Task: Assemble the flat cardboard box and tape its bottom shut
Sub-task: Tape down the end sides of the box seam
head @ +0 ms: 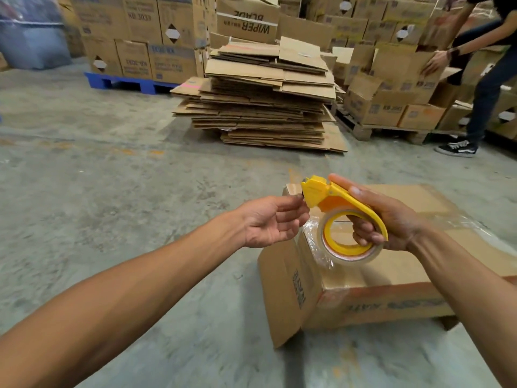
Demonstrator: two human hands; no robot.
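A brown cardboard box (391, 278) stands on the concrete floor at the lower right, its upward face closed with clear tape running over the near-left corner. A side flap (282, 292) hangs down at its left. My right hand (391, 219) grips a yellow tape dispenser (338, 208) with a roll of clear tape, held above the box. My left hand (271, 219) reaches in from the left, thumb and forefinger pinched at the dispenser's front tip, other fingers loosely spread. Whether tape is between those fingers is unclear.
A tall stack of flattened cardboard boxes (265, 99) lies ahead on the floor. Stacked cartons sit on a blue pallet (123, 82) at the back left and a wooden pallet (386, 130) at the right. Another person (481, 79) bends over boxes at far right.
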